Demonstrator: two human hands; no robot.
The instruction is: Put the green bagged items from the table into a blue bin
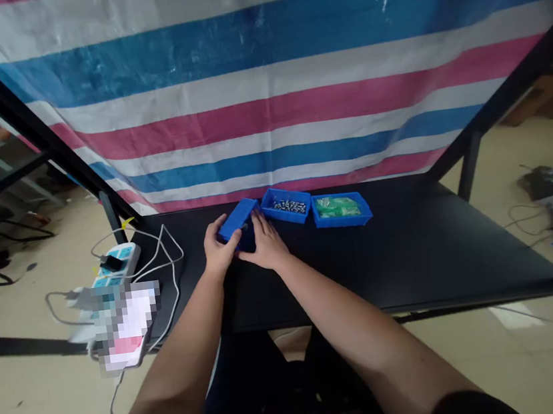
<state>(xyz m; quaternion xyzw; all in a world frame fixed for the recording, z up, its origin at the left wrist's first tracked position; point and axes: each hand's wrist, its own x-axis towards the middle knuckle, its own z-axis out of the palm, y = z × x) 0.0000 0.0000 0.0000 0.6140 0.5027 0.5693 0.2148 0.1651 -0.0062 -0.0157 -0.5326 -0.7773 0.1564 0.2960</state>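
A blue plastic bin (239,217) is tipped on its side near the back of the black table, and both hands are on it. My left hand (217,248) grips its left end, with the thumb across the near side. Against its right end presses my right hand (267,243), fingers stretched along the wall. The bin's inside is mostly hidden by the hands and shadow. Just right of it stands a second blue bin (285,216) with many small metal pieces (290,206). Beside that, a third blue bin (343,221) holds green-and-clear plastic packets (338,207).
On the table's (389,267) left edge lie a white power strip (129,257) with plugs, looping white cables (174,273) and a phone with a blurred screen (132,322). A striped sheet (265,114) hangs behind, between black frame posts (463,164).
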